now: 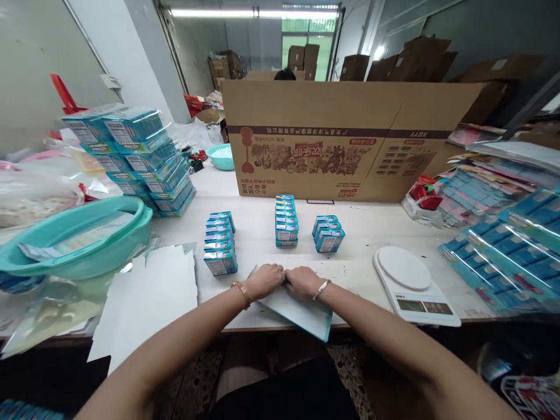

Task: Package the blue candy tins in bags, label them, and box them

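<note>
My left hand (265, 280) and my right hand (303, 282) meet over a flat cardboard piece (301, 309), white on the side facing up with a blue edge. Both hands are closed on it near its far edge; the fingertips are partly hidden. The piece lies slantwise by the table's front edge. Beyond my hands stand a left row of small blue boxes (221, 262), a middle row of blue boxes (286, 233) and a shorter right group of blue boxes (330, 240).
White card sheets (151, 297) and teal basins (83, 256) lie left, before stacked wrapped blue packs (140, 131). A kitchen scale (406, 274) sits right, near wrapped blue boxes (499, 262). A large brown carton (350, 111) stands across the back. Behind it shows a person's head (285, 74).
</note>
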### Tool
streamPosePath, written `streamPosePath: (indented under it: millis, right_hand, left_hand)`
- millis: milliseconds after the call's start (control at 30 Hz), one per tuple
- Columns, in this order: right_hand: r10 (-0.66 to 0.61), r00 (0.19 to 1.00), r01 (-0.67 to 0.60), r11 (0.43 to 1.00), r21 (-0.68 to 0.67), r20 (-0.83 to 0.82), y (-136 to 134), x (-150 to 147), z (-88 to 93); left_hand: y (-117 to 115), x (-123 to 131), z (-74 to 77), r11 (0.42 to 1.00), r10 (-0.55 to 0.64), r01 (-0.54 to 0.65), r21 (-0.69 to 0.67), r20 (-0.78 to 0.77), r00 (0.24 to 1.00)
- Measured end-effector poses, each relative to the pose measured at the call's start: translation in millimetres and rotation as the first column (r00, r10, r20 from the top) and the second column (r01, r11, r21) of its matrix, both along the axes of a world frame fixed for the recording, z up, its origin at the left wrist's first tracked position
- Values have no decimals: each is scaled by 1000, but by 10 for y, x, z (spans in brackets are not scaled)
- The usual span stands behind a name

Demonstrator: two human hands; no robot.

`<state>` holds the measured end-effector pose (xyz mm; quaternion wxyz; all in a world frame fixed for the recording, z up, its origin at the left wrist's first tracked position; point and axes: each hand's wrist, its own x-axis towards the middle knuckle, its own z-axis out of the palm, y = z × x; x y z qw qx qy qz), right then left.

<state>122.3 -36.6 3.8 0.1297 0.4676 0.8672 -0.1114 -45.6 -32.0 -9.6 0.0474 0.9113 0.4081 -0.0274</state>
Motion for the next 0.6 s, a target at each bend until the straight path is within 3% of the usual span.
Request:
streamPosePath:
  millis: [67,100,133,200,233,300,400,500,600]
  right_hand:
    - [-105,994,105,994,16,-20,-130,51,-60]
    - [-158,987,158,987,17,-25,-208,93,-93]
    - [-217,975,218,976,12,-42,-285,137,-123]
    - [-332,935,331,943,-33,-120,-411,211,-163]
    - [-381,908,373,924,-76,-172,-448,234,-172]
    - [-466,845,431,884,-183,-262,-463,257,-185]
    - [-547,716,485,837,-253,-434,-374,249,-257]
    - [-521,461,471,829,-300,-718,-263,193,-437]
    - [-463,179,458,820,-343,-868,-210,100,-635]
  left_hand:
    - [-89,35,-39,990,116,-127,67,149,982]
    - [-155,62,-92,967,212,-244,75,300,930]
    - [-229,97,-164,924,323,-381,27,475,818]
    - [-370,186,-338,792,535,-562,-240,717,448]
    - [-426,233,-420,727,609,-569,-383,742,279]
    - [-485,302,-533,644,698,-518,-563,710,96]
    - [-456,300,-555,609,740,-365,-704,670,-57]
    - [-393,223,-513,587,771,-185,-788,614,-171]
    - [-379,194,-530,600,717,-238,-764,646,-263]
